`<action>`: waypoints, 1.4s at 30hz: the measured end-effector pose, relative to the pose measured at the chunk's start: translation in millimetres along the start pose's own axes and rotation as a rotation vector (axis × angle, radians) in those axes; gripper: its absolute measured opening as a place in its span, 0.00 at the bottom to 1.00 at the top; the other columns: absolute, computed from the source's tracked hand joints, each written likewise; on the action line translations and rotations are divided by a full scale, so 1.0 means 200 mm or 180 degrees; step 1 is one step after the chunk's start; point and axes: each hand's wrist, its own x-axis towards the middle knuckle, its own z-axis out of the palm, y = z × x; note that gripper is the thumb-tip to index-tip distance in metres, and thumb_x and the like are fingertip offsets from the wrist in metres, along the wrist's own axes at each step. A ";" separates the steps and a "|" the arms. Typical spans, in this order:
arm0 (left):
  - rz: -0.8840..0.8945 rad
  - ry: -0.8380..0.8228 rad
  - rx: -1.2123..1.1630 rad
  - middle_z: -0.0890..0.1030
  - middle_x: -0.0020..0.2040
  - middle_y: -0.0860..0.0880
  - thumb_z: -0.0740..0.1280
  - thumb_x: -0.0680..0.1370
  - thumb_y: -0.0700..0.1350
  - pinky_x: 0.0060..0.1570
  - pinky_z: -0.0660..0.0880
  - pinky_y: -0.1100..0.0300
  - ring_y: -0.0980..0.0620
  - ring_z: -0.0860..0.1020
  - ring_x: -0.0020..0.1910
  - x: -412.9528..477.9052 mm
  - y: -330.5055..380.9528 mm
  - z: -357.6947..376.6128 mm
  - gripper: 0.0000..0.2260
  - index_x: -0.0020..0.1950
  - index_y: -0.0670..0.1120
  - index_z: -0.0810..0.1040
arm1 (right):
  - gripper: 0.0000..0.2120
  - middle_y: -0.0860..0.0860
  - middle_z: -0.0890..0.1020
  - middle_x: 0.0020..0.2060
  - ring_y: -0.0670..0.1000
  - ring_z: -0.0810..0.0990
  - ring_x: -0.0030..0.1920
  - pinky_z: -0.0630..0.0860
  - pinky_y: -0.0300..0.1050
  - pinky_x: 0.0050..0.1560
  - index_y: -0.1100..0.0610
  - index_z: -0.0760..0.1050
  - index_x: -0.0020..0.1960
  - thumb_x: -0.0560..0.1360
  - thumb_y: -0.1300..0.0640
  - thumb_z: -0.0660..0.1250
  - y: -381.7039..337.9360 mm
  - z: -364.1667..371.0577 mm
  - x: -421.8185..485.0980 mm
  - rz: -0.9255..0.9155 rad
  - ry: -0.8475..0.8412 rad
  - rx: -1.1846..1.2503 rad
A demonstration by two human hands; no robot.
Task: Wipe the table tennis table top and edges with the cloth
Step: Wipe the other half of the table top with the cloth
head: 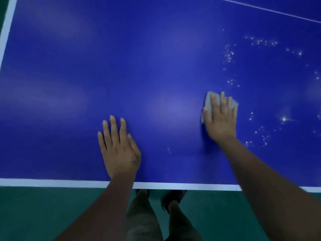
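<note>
The blue table tennis table [156, 66] fills most of the view, with a white line along its near edge [69, 182] and its left edge. A grey cloth [207, 103] lies flat on the top at the right. My right hand [221, 119] presses on it with straight, spread fingers and covers most of it. My left hand [118, 148] rests flat on the bare table top near the front edge, fingers straight, holding nothing. Shiny droplets [229, 54] speckle the surface to the right of the cloth and beyond it.
A green floor [43, 214] lies below the near edge. My legs and dark shoes [173, 197] stand just under that edge. A thin white centre line [269, 10] crosses the far right corner of the view.
</note>
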 end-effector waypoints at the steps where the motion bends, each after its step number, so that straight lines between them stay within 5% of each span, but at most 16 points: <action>1: -0.0028 0.0043 0.0025 0.55 0.89 0.46 0.50 0.89 0.50 0.86 0.48 0.42 0.44 0.49 0.88 0.00 0.00 0.01 0.25 0.87 0.46 0.61 | 0.32 0.56 0.50 0.87 0.61 0.47 0.86 0.44 0.68 0.83 0.48 0.50 0.88 0.86 0.38 0.46 0.03 -0.01 0.07 0.0091 -0.0055 0.0034; 5: 0.0001 0.0136 -0.0016 0.57 0.88 0.46 0.51 0.89 0.49 0.86 0.49 0.42 0.44 0.50 0.88 0.00 -0.01 0.01 0.24 0.86 0.46 0.63 | 0.32 0.56 0.47 0.87 0.63 0.44 0.86 0.42 0.70 0.83 0.48 0.46 0.88 0.86 0.39 0.43 -0.19 0.04 0.16 0.0197 0.0071 0.0063; 11: 0.0001 0.0248 -0.0097 0.60 0.87 0.45 0.53 0.90 0.47 0.85 0.52 0.41 0.43 0.54 0.88 0.00 0.00 0.01 0.23 0.85 0.46 0.66 | 0.30 0.57 0.53 0.86 0.63 0.50 0.86 0.49 0.70 0.83 0.48 0.53 0.87 0.88 0.40 0.50 -0.69 0.23 -0.33 -0.1287 0.0279 0.0170; 15: -0.0006 0.0290 -0.0096 0.60 0.87 0.45 0.53 0.90 0.48 0.85 0.52 0.41 0.44 0.54 0.88 0.01 0.01 0.02 0.23 0.85 0.46 0.66 | 0.31 0.53 0.51 0.87 0.58 0.47 0.87 0.53 0.68 0.83 0.46 0.49 0.88 0.88 0.39 0.52 -0.45 0.31 -0.65 -0.1937 0.0039 0.0075; 21: -0.0026 0.0309 -0.0125 0.60 0.87 0.46 0.54 0.89 0.48 0.86 0.51 0.42 0.45 0.53 0.88 0.00 0.01 0.01 0.23 0.85 0.46 0.66 | 0.30 0.55 0.55 0.86 0.62 0.53 0.86 0.52 0.70 0.82 0.49 0.55 0.87 0.88 0.40 0.49 0.13 0.15 -0.29 -0.1376 0.0129 -0.0236; 26: -0.0034 0.0301 -0.0103 0.59 0.88 0.47 0.54 0.89 0.47 0.86 0.50 0.43 0.45 0.52 0.88 0.00 0.01 0.01 0.23 0.85 0.47 0.66 | 0.33 0.58 0.50 0.87 0.64 0.47 0.86 0.46 0.72 0.82 0.50 0.50 0.88 0.86 0.37 0.43 -0.10 0.12 -0.07 -0.0371 0.0178 0.0061; 33: -0.0002 0.0398 -0.0098 0.61 0.87 0.45 0.56 0.89 0.46 0.86 0.51 0.43 0.44 0.55 0.87 0.00 0.01 0.02 0.23 0.84 0.46 0.67 | 0.33 0.56 0.49 0.87 0.62 0.47 0.87 0.51 0.70 0.83 0.48 0.49 0.88 0.88 0.38 0.51 -0.50 0.35 -0.81 -0.1695 0.0027 0.0256; 38: -0.0027 0.0312 -0.0156 0.60 0.87 0.46 0.56 0.89 0.46 0.86 0.51 0.42 0.45 0.53 0.88 0.00 0.03 0.00 0.23 0.85 0.46 0.66 | 0.32 0.51 0.52 0.87 0.58 0.50 0.87 0.51 0.67 0.84 0.44 0.52 0.87 0.86 0.37 0.55 -0.11 0.34 -0.86 -0.2114 -0.0077 -0.0046; 42: -0.0079 0.0257 -0.0158 0.59 0.87 0.45 0.58 0.88 0.45 0.86 0.50 0.42 0.45 0.52 0.88 0.01 0.03 -0.02 0.23 0.85 0.45 0.66 | 0.31 0.53 0.55 0.87 0.60 0.53 0.86 0.53 0.70 0.83 0.47 0.55 0.87 0.87 0.39 0.54 0.23 0.22 -0.56 -0.1639 0.0130 -0.0218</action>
